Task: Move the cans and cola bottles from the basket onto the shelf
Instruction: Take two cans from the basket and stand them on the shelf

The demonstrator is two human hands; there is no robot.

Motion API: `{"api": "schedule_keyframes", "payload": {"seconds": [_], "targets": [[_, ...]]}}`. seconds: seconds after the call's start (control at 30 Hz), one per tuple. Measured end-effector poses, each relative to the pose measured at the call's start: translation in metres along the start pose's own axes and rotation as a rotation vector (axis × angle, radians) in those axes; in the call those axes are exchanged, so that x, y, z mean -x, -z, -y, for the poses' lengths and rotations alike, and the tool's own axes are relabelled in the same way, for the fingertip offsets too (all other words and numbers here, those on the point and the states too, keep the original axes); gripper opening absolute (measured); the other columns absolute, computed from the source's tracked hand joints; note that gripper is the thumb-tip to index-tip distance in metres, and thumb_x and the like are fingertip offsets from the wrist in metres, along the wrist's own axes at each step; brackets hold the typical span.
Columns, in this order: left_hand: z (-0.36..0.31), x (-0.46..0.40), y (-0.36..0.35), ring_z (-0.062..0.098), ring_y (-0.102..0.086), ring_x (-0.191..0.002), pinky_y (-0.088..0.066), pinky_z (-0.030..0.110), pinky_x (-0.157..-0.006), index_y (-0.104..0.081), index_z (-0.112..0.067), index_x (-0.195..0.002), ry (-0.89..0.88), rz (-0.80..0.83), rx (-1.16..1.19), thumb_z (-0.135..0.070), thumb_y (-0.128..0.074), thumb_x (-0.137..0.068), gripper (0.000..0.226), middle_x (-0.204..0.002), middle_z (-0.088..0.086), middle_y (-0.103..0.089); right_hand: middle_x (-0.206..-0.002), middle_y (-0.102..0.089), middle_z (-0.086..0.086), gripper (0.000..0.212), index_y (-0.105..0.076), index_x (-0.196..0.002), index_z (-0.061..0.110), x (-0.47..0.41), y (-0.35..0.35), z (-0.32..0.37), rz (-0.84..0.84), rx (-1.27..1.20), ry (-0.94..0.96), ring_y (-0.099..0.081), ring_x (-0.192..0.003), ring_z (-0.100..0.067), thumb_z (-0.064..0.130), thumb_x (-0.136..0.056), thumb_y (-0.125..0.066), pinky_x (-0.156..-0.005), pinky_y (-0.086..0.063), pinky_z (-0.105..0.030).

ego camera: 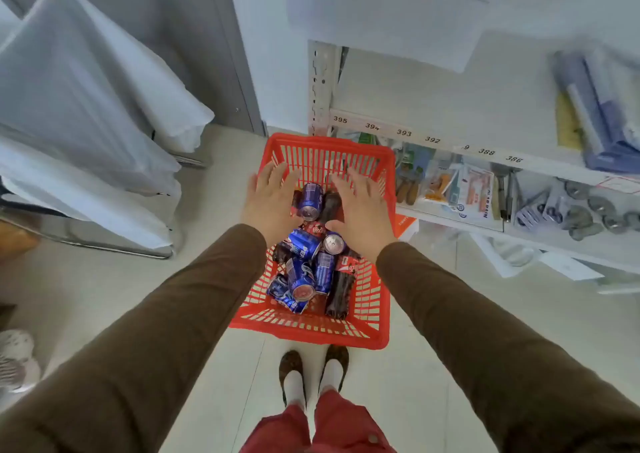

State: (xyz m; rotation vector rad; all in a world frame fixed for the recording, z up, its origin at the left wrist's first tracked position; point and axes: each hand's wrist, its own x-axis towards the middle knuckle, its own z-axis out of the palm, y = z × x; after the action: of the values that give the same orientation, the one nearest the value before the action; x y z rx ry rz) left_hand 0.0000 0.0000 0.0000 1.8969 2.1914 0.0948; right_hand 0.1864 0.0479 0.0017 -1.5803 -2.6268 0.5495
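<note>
A red plastic basket (375,331) stands on the floor in front of my feet. Inside lie several blue cans, among them one near the top (310,201) and one at the centre (301,245), together with dark cola bottles, one at the right (341,293) and one between my hands (330,205). My left hand (270,200) hovers over the basket's left side with fingers spread. My right hand (362,207) hovers over the right side, also spread. Neither holds anything. The white shelf (433,85) rises to the right.
The shelf's top board carries blue and yellow packages (595,113) at the far right. Its front edge has number labels. A lower level holds packaged goods and tools (467,189). White covered furniture (86,123) stands at the left. Papers lie on the floor at the right.
</note>
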Motion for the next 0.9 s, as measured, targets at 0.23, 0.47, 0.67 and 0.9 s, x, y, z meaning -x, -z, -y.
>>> {"api": "schedule_keyframes", "payload": {"seconds": [0.23,0.47,0.67,0.9], "targets": [[0.002,-0.006,-0.055,0.034,-0.008,-0.155,-0.006,0.049,-0.124,-0.020,-0.020,-0.159,-0.001,0.180,-0.082,-0.031,-0.074,-0.087,0.091,-0.167,0.012,-0.016,-0.167,-0.008,-0.006,0.085,-0.020,-0.159,0.024,-0.015,-0.049,-0.026,0.185,0.007,-0.009,-0.010,-0.150,-0.038,0.028,-0.091,-0.071,-0.116,-0.030,-0.055],[0.020,-0.012,-0.106,0.034,-0.010,-0.154,-0.011,0.048,-0.124,-0.017,-0.020,-0.160,-0.015,0.310,-0.149,-0.020,-0.072,-0.086,0.092,-0.167,0.013,-0.017,-0.167,-0.013,-0.008,0.075,-0.026,-0.157,0.020,-0.034,-0.102,-0.039,0.307,-0.099,-0.136,-0.014,-0.149,-0.040,0.031,-0.094,-0.066,-0.118,-0.028,-0.050],[0.041,-0.024,-0.138,0.034,-0.011,-0.154,-0.017,0.048,-0.123,-0.018,-0.021,-0.159,-0.043,0.368,-0.178,-0.014,-0.069,-0.087,0.089,-0.167,0.013,-0.016,-0.164,-0.020,-0.008,0.073,-0.024,-0.158,0.021,-0.066,-0.139,-0.032,0.269,-0.124,-0.196,-0.023,-0.145,-0.039,0.032,-0.097,-0.063,-0.116,-0.033,-0.050],[0.052,-0.034,-0.163,0.032,-0.015,-0.153,-0.018,0.045,-0.122,-0.021,-0.019,-0.159,-0.133,0.346,-0.195,-0.009,-0.061,-0.093,0.078,-0.165,0.013,-0.020,-0.167,-0.014,-0.007,0.087,-0.016,-0.160,0.031,-0.102,-0.172,-0.026,0.251,-0.057,-0.042,-0.025,-0.145,-0.037,0.001,-0.092,-0.061,-0.100,-0.050,-0.045]]}}
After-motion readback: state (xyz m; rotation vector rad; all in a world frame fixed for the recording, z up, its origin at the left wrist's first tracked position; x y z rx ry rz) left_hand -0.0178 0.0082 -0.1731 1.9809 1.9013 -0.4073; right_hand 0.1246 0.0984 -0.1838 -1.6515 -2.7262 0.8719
